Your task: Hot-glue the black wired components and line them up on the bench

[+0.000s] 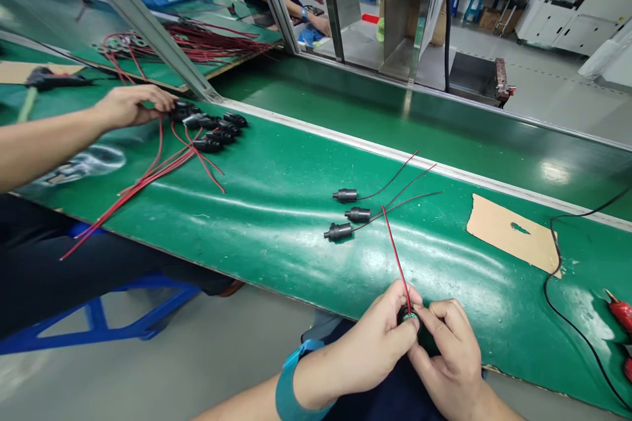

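My left hand (368,345), with a teal wristband (296,381) on its wrist, is closed around a small round black part (401,314) at the table's front edge. A bit of green circuit board (409,318) shows at its mouth, and a red wire (396,256) rises from it and leans away over the table. My right hand (447,348) pinches the same part from the other side, with thumb and fingertips against it. Beyond my hands lie three black cylindrical housings (340,231), each with a thin dark wire trailing to the right.
On the left, a co-worker's hand (135,105) touches a cluster of black housings (214,138) with red wires. Cardboard (513,230), a black cable (557,302) and red-handled tools (622,312) lie to the right. A metal post (143,26) stands at the back left.
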`<state>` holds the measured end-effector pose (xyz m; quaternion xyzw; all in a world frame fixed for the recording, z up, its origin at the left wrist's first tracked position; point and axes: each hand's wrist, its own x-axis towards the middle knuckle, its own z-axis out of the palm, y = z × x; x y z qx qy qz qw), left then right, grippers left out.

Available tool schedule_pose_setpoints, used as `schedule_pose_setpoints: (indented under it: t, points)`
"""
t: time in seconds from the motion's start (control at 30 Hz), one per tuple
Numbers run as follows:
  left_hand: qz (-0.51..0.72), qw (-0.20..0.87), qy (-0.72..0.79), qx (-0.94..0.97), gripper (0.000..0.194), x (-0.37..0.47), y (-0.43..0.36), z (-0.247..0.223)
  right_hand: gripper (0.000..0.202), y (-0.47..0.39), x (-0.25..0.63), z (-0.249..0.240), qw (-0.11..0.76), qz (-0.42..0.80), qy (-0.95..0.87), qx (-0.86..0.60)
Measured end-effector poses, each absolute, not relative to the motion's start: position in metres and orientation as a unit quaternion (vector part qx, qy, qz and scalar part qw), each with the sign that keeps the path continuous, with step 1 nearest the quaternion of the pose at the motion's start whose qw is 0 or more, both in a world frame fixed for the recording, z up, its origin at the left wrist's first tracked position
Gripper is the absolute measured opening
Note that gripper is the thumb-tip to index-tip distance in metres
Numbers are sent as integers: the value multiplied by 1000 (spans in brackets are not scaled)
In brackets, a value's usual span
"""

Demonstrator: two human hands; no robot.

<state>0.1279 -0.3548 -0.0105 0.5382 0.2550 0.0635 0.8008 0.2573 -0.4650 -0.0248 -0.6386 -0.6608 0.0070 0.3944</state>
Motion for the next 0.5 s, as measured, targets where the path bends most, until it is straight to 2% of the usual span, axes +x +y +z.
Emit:
schedule_pose_setpoints:
  t: [0.3, 0.5]
  points:
    - [53, 808, 242, 534, 13, 127, -352, -5, 44, -467, 258, -25, 398, 11, -656, -641]
    - [44, 820, 244, 516, 19, 129, -352, -7, 42, -467, 258, -24, 399, 12, -655, -641]
